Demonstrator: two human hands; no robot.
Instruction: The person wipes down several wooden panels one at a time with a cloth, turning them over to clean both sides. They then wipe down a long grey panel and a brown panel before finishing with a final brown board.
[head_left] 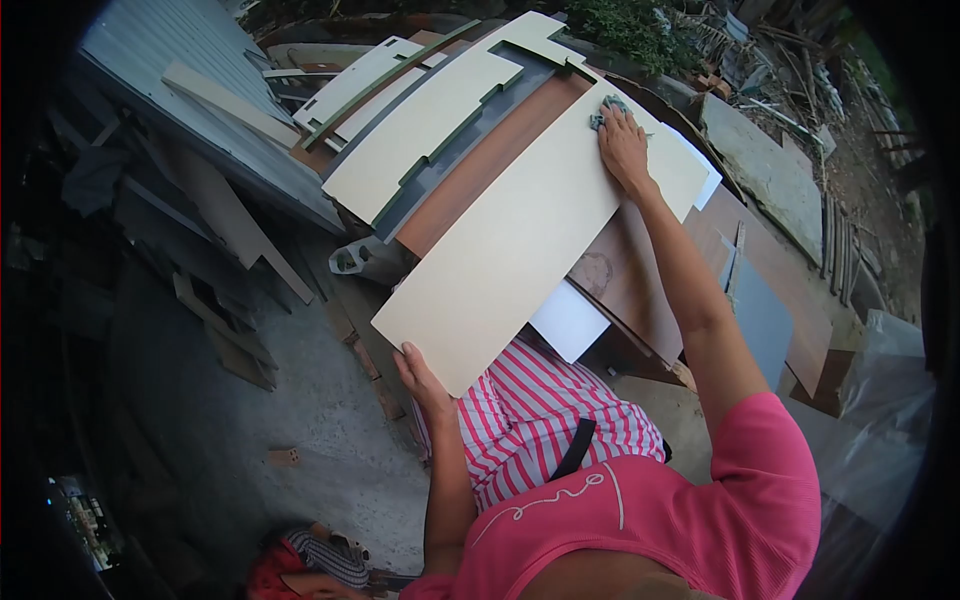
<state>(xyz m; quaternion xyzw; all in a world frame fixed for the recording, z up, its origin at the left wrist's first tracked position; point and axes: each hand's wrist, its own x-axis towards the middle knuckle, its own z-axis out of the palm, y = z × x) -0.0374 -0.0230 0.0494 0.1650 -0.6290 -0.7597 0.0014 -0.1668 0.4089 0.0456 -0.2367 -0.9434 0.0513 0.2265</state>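
Outdoors, left hand (424, 382) gripping cream board (505, 265), right hand (626, 148) flat on cloth (617, 102), pale bag (376, 260), contents unclear

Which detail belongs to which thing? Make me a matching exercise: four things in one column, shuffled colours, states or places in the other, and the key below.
1. Left hand
2. Right hand
3. Cloth
4. Striped garment

A. Pink and white
B. On the cloth, toward the far end of the cream panel
C. At the near end of the cream panel
D. Greenish and crumpled

Pairs: 1-C, 2-B, 3-D, 4-A
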